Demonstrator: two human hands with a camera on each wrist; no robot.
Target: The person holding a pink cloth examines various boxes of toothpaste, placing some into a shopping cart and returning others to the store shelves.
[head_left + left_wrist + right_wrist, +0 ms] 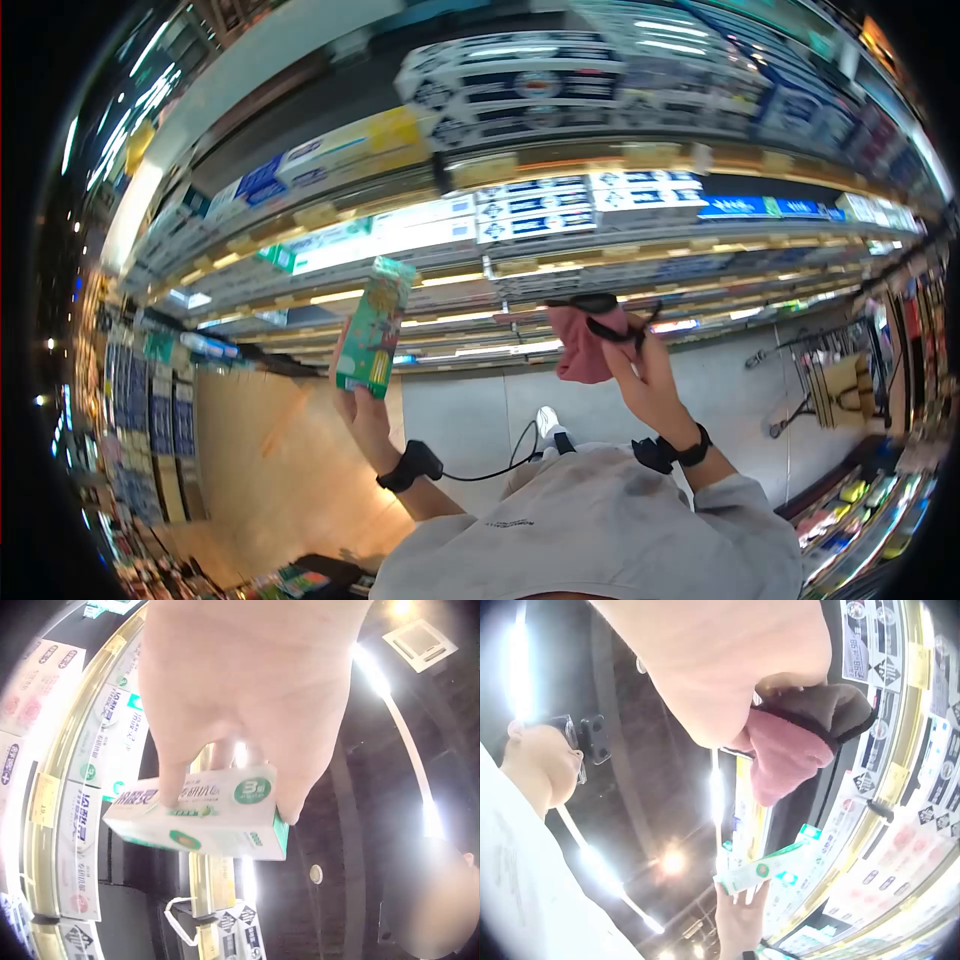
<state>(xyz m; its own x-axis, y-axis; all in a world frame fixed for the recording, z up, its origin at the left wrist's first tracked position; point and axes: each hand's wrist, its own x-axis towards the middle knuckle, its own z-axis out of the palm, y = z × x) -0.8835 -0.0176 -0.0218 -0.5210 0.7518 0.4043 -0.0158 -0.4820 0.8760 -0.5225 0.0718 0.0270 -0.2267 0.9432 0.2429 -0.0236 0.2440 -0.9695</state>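
My left hand (366, 412) grips a small toothpaste box (377, 325) and holds it up before the shelves. Its green face with pictures shows in the head view. In the left wrist view the box's white side (217, 802) with a green round mark lies between thumb and fingers. A pink cloth (582, 345) with dark edging is bunched in my right hand (650, 385), raised further right. The right wrist view shows this pink cloth (791, 750) hanging from the fingers, with a grey part folded at one end.
Ahead run long shelves with gold price rails (540, 267), stocked with toothpaste boxes (535, 210). Larger boxed packs (520, 85) stand on the upper shelf. A wheeled cart (840, 390) is at the right on the grey floor (460, 410). More shelves (150, 430) rise at the left.
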